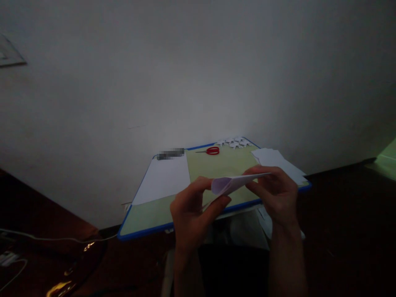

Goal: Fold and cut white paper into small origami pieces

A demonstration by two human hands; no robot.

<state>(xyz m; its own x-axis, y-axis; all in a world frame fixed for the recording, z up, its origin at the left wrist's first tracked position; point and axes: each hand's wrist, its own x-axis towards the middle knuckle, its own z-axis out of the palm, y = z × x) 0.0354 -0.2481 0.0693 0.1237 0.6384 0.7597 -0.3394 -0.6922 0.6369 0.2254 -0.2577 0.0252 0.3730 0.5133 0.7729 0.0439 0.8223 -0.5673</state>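
A folded sheet of white paper is held in the air over the near side of the small table. Its left end bulges open like a cone, and its right end narrows to a point. My left hand pinches the wide end between thumb and fingers. At the narrow end, my right hand has its thumb and fingers closed on the paper. Beyond my hands, red-handled scissors lie on the tabletop, with several small white paper cut-outs at the far right corner.
The table has a pale green top and a blue rim, and stands against a grey wall. A white sheet covers its left part. More white sheets lie at the right edge. A white cable runs at lower left.
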